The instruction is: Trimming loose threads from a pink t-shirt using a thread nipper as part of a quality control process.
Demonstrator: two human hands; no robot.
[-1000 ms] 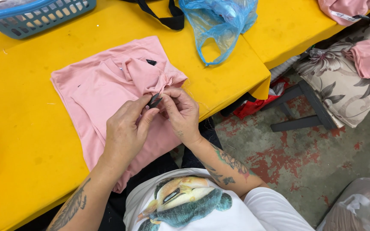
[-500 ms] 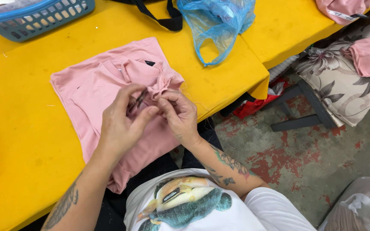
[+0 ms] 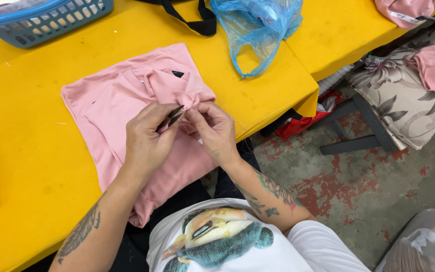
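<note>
- Pink garment [image 3: 127,116] lies folded flat on the yellow surface [image 3: 26,166] straight ahead of you, its near end hanging over the edge toward your lap
- Its long axis runs from the far collar end down toward you; the bunched fold you work on sits at its right side, between both hands
- Your left hand [image 3: 147,143] is closed on small dark thread snips [image 3: 172,117], blades pointing right toward the fold and parted a little
- Your right hand [image 3: 215,131] pinches the bunched fabric, fingertips tight on it, touching the snips' tips (it is the nearer hand to the fold)
- Against the frame a second ago, your left hand has turned so the snips now show clear of the fingers, and the bunched fabric has been lifted slightly
- Farther off: a blue basket [image 3: 51,20] at the far left, a crumpled blue plastic bag [image 3: 258,30] and a black strap [image 3: 197,22]; they lie where they lay then
</note>
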